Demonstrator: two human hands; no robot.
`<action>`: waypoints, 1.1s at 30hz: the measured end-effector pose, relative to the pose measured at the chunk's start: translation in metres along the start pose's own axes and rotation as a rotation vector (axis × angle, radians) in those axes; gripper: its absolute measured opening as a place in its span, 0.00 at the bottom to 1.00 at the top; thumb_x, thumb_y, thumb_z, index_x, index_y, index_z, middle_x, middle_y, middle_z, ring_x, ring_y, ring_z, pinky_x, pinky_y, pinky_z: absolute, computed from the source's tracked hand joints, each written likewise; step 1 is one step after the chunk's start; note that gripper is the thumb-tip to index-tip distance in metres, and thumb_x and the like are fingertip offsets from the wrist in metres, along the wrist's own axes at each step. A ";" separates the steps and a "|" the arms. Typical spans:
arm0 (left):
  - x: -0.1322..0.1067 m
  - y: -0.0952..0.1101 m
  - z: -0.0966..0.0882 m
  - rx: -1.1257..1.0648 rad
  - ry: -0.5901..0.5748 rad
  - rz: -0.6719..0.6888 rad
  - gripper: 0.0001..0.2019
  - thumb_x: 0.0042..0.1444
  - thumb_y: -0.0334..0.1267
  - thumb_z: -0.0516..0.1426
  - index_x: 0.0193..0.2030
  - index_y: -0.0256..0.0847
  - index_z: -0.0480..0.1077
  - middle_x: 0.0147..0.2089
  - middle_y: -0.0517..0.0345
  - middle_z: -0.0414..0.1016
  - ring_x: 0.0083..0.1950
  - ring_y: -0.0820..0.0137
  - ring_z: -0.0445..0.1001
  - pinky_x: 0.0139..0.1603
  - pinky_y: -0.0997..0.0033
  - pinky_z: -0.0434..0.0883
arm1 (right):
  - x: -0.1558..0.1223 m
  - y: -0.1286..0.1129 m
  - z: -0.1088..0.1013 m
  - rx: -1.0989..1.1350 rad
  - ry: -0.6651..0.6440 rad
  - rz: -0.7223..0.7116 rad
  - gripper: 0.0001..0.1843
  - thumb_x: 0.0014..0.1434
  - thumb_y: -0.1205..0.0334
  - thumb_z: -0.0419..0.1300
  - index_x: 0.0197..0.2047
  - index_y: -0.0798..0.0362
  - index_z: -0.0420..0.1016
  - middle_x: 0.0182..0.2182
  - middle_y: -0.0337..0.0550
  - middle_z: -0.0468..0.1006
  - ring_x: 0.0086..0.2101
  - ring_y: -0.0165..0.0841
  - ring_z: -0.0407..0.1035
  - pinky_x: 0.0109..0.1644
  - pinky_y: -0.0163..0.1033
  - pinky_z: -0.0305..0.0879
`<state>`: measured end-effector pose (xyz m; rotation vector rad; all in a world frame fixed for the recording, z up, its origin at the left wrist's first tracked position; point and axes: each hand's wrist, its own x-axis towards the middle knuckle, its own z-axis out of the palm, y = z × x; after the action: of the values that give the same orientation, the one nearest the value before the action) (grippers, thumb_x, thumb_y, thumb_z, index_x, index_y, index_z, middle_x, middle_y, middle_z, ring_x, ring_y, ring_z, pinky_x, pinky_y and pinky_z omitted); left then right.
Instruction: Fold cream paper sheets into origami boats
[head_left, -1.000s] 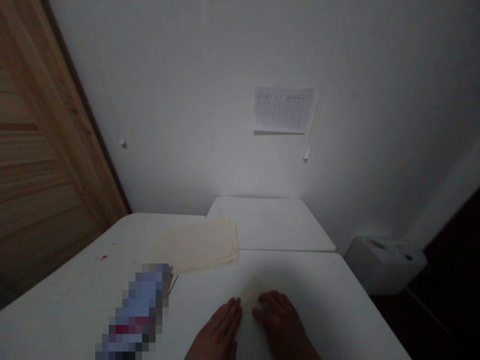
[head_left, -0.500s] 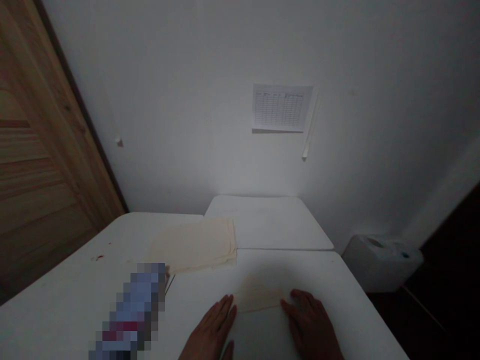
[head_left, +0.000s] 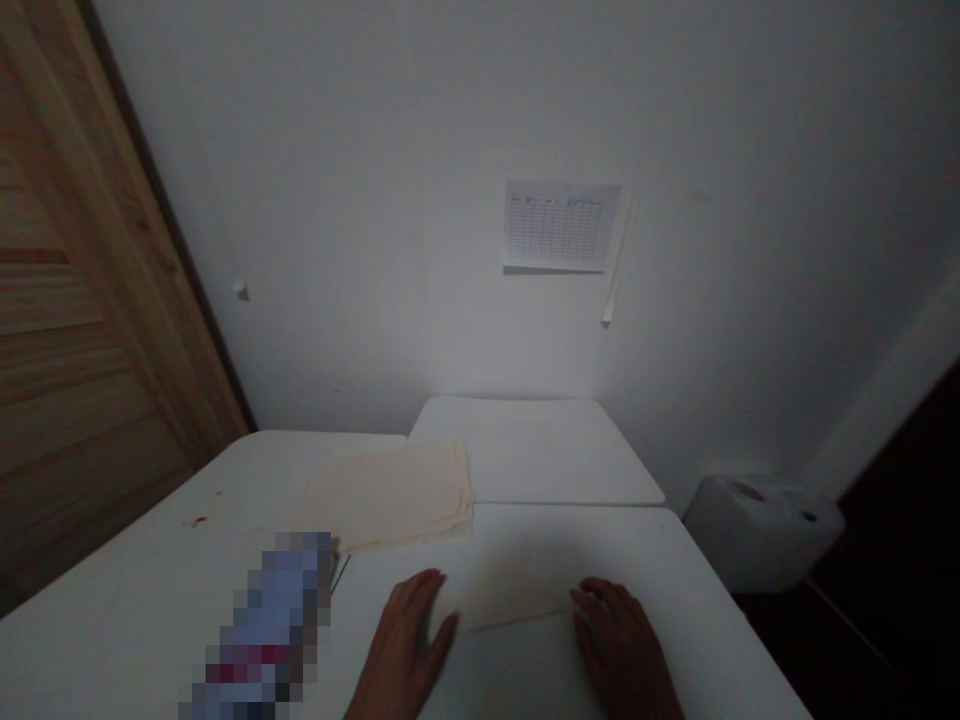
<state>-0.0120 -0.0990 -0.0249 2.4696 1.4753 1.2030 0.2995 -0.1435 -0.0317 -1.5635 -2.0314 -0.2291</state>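
Observation:
Between my two hands a thin, pale beige sheet [head_left: 514, 595] lies flat on the white table, its near edge a slightly slanted line. My left hand [head_left: 401, 640] is beside the sheet's left end, thumb spread away from the fingers; the thumb tip is close to the sheet's near left corner. At the right end rests my right hand [head_left: 626, 645], fingers stretched and a little apart, its tips at or just beside the sheet's edge. Whether they touch it I cannot tell. Neither hand grips anything. The sheet's far edge blends into the table.
A stack of larger beige sheets [head_left: 390, 490] lies at the back left. In front of it is a pixelated, blurred-out object [head_left: 270, 620]. The white table [head_left: 712, 620] meets a second white surface [head_left: 540, 450] against the wall. A white box [head_left: 765, 530] stands beyond the right edge.
My left hand has moved left, away from the sheet, and its thumb has spread out. My right hand has barely moved. The sheet's near edge now slants more.

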 end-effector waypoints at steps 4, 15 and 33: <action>0.009 -0.003 0.003 0.010 -0.064 0.004 0.15 0.57 0.40 0.60 0.51 0.43 0.70 0.51 0.49 0.71 0.51 0.57 0.71 0.50 0.53 0.72 | 0.013 -0.008 0.004 0.091 -0.076 -0.004 0.16 0.63 0.63 0.54 0.54 0.46 0.70 0.52 0.46 0.72 0.52 0.40 0.66 0.57 0.48 0.61; 0.013 0.009 -0.003 -0.058 -0.145 0.002 0.08 0.57 0.35 0.59 0.44 0.44 0.70 0.45 0.52 0.70 0.46 0.59 0.70 0.45 0.58 0.69 | 0.068 -0.029 -0.006 0.219 -0.427 0.121 0.25 0.52 0.64 0.62 0.55 0.49 0.73 0.49 0.45 0.75 0.51 0.43 0.66 0.59 0.46 0.56; 0.020 0.010 0.001 -0.311 -0.116 -0.001 0.02 0.63 0.36 0.53 0.40 0.45 0.67 0.44 0.52 0.73 0.46 0.63 0.73 0.48 0.62 0.71 | 0.056 -0.026 -0.017 0.342 -0.180 0.115 0.10 0.55 0.72 0.55 0.32 0.49 0.74 0.40 0.41 0.77 0.44 0.36 0.70 0.49 0.38 0.64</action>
<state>0.0009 -0.0888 -0.0093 2.2877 1.1608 1.1651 0.2716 -0.1126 0.0167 -1.5175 -1.9760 0.2987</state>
